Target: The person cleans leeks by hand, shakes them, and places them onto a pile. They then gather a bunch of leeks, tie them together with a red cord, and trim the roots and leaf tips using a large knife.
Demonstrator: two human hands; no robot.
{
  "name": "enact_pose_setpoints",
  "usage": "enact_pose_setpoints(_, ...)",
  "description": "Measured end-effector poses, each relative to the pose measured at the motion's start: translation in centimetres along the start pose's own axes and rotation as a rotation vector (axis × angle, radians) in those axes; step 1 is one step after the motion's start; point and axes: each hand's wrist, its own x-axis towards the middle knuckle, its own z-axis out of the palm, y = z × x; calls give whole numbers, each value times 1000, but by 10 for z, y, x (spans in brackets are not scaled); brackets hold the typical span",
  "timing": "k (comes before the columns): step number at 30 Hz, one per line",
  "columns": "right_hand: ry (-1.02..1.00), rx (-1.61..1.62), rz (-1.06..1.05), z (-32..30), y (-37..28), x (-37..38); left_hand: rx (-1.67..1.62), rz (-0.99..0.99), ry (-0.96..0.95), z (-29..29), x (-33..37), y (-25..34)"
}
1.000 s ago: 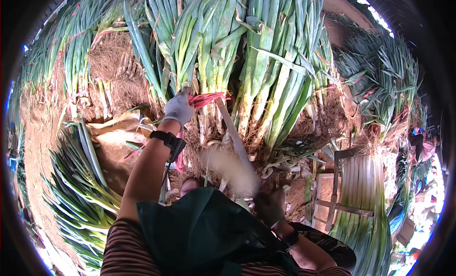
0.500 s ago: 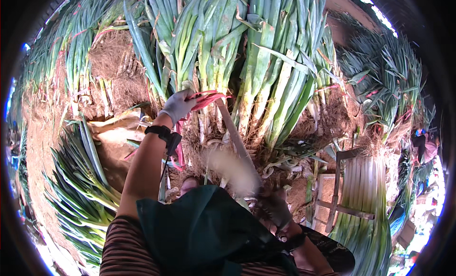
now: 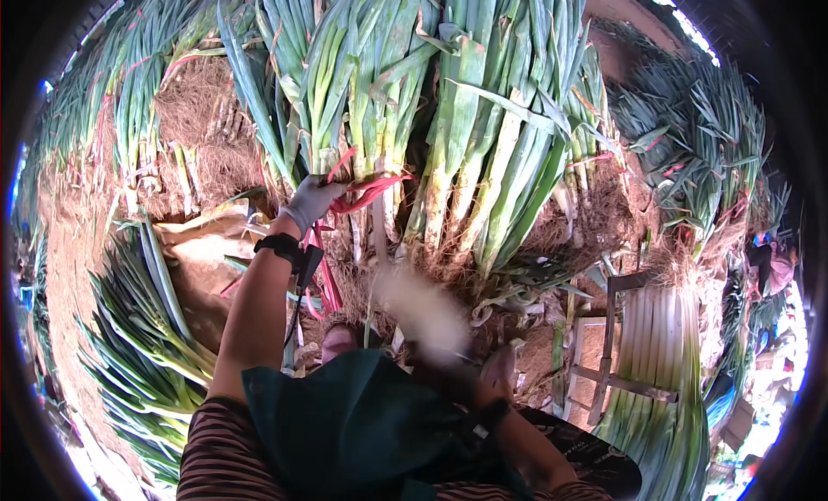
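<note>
My left hand point(image 3: 312, 203), in a pale glove, is closed on a bunch of red plastic ties point(image 3: 371, 193). Some tie ends trail below the wrist. Just beyond it stands a thick bundle of large green onions point(image 3: 362, 96), white stalks and roots down. Another bundle point(image 3: 483, 156) leans beside it to the right. My right hand point(image 3: 453, 376), dark and smeared, is low in front of the apron, its fingers not readable. A narrow greyish strip point(image 3: 379, 229) runs down from the ties; a whitish blur over the view hides its lower part, so its kind stays unclear.
Loose green onions point(image 3: 151, 328) lie on the left. At right, a wooden rack point(image 3: 608, 346) stands beside trimmed long white stalks point(image 3: 655, 328). More tied bundles point(image 3: 699, 139) stand farther back. Leaf scraps cover the soil near my feet. A person point(image 3: 776, 264) is at the far right edge.
My left hand has shifted slightly left and down with the ties. The right hand has moved left, and the greyish strip now looks more upright, with less of it showing.
</note>
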Motion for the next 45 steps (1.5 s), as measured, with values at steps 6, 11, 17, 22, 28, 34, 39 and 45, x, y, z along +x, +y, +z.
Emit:
enact_pose_setpoints(6,228,-97,594,-4,-10,0,-91,40,77,16,4,-15)
enact_pose_setpoints(11,251,3,579,-42,-38,-62,-458,-64,75,3,-13,-10)
enact_pose_setpoints(17,-40,216,1311,-86,-144,-106,-341,206,51,-22,-35,-19)
enact_pose_setpoints(22,179,259,1037,-115,-170,-130,-492,176,422,-110,-59,-78)
enact_pose_setpoints(28,185,77,954,-160,-208,-134,-508,15,961,-337,-236,-108)
enact_pose_setpoints(34,424,359,783,-184,-204,-91,-414,322,1502,-426,-321,70)
enact_pose_setpoints(39,314,288,620,-198,-198,43,242,660,1041,-331,-164,128)
enact_pose_setpoints(45,251,438,487,-217,-196,153,-657,815,204,-90,63,212)
